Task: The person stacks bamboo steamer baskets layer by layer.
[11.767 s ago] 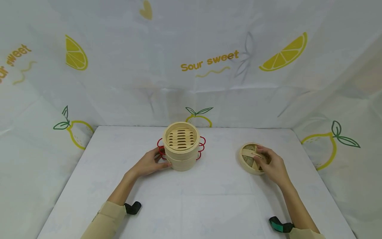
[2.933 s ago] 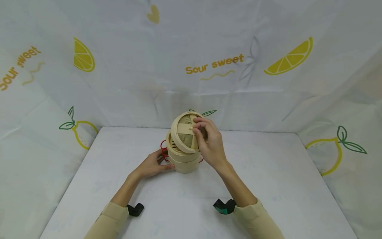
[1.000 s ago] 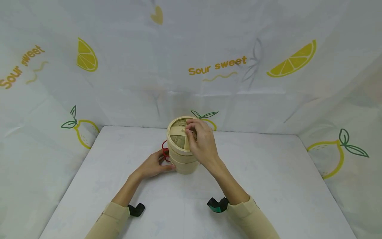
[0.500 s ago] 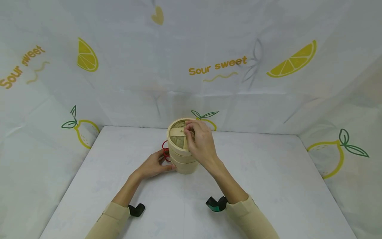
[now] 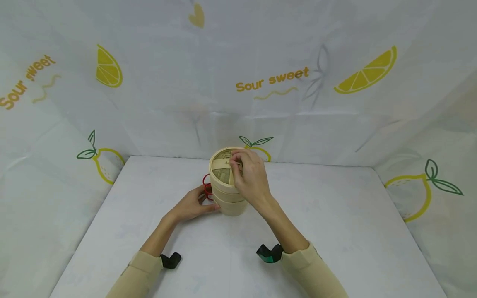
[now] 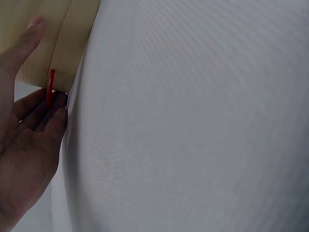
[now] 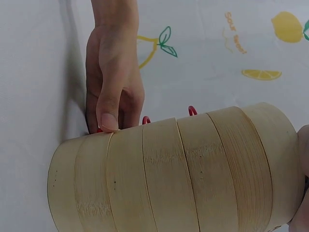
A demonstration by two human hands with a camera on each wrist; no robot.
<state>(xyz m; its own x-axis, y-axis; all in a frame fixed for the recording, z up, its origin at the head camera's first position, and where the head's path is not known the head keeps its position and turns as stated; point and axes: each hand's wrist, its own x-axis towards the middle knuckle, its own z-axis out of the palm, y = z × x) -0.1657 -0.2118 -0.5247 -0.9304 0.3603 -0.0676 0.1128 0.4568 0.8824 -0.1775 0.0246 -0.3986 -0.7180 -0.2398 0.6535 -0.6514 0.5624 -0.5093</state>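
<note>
A two-tier bamboo steamer stands on a red wire holder at the middle of the white table. Its woven lid sits level on the top tier. My right hand reaches over the top and pinches the lid's small handle strip. My left hand holds the steamer's bottom tier from the left, thumb on the front wall and fingers by the red loops. The left wrist view shows the left hand with its thumb on the steamer. In the right wrist view, that thumb lies along the steamer.
White cloth walls printed with lemons close in the table at the back and on both sides. A black strap and a green strap sit at my wrists.
Earlier, the right hand lifted the lid from the table's right side and brought it, tilted, over the steamer. It now sits level. In the last second almost nothing has moved.
</note>
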